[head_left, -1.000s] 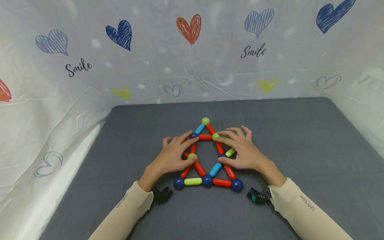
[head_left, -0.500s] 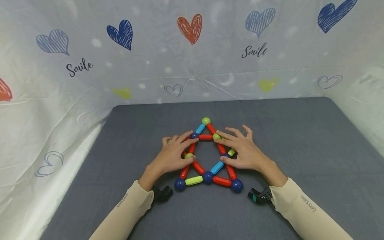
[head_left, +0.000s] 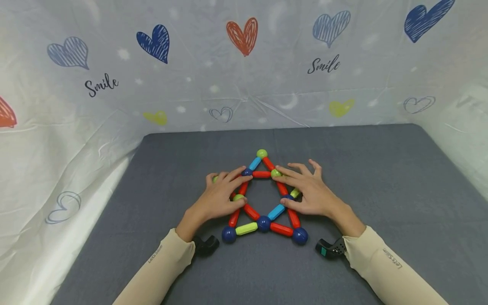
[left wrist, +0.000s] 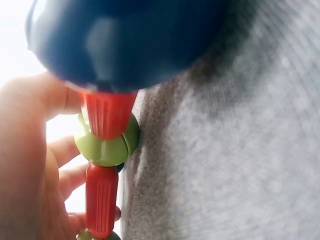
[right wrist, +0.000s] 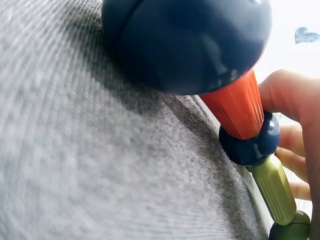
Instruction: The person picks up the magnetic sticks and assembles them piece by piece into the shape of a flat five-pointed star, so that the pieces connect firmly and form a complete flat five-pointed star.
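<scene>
A flat star-like frame of magnetic rods and balls lies on the grey table in the head view. My left hand (head_left: 219, 195) rests over its left side, thumb at a green ball (head_left: 238, 198) and fingertips at a blue ball (head_left: 247, 173). Over the right side, my right hand (head_left: 309, 192) has its thumb by another blue ball (head_left: 286, 199) and its fingers reaching a green ball (head_left: 276, 173). Both hands have fairly straight, spread fingers. A red rod (left wrist: 101, 200) runs beside the left fingers; a yellow-green rod (right wrist: 274, 190) shows beside the right ones. The palms hide the frame's outer left and right parts.
Blue corner balls (head_left: 229, 234) and a middle blue ball (head_left: 264, 223) form the near side, joined by a yellow-green rod (head_left: 246, 228) and a red rod (head_left: 281, 229). A green ball (head_left: 262, 153) tops the far tip. Behind the table (head_left: 362, 161) hangs a heart-printed white cloth (head_left: 274, 80).
The left thumb and the green ball under it have shifted left, and the right-hand blue ball slightly right, widening the frame's middle. The near middle ball has moved slightly away from me.
</scene>
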`<state>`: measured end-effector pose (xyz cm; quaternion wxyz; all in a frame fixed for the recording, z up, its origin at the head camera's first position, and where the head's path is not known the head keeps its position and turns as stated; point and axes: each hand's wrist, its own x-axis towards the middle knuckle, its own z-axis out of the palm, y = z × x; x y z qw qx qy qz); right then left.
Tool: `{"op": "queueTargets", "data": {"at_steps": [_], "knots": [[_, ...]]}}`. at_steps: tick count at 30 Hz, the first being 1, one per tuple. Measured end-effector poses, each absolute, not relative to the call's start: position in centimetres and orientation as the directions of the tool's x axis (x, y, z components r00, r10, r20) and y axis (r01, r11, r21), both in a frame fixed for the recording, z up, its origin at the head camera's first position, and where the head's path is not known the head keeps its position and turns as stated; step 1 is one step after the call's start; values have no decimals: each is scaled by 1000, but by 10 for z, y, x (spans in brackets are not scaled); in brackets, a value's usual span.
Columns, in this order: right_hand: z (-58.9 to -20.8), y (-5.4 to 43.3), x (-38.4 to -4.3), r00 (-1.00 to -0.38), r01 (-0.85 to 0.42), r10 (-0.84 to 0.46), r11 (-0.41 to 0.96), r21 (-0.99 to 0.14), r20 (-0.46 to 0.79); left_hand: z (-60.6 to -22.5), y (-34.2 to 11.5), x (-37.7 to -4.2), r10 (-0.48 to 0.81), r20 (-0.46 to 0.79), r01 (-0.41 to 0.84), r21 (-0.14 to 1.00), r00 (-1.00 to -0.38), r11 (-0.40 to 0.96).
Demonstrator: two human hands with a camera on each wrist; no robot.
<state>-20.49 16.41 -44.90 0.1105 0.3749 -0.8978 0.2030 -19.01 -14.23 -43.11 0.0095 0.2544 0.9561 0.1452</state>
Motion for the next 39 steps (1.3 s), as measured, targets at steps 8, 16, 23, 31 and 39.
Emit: {"op": "queueTargets", "data": {"at_steps": [8,16,23,31,39], "knots": [[-450,168,-206,-705,-709,-612,613,-350,358,-431,-145,-191,511,58,502,312,-858,807],[-461,181,-212,-801,-598,-457,585,-548,387,-424,-158,-197,513,11,460,461,-858,759],[-463,183,-212,-834,-550,-426,595,-586,351,-416,-171,-199,457,-103,357,484,-883,799],[-467,181,-212,-807,-590,-438,570,-573,396,-417,-174,-198,459,-157,348,457,-874,819],[-466,181,-213,-750,-661,-482,516,-545,453,-417,-178,-198,493,-113,387,482,-863,786]]}}
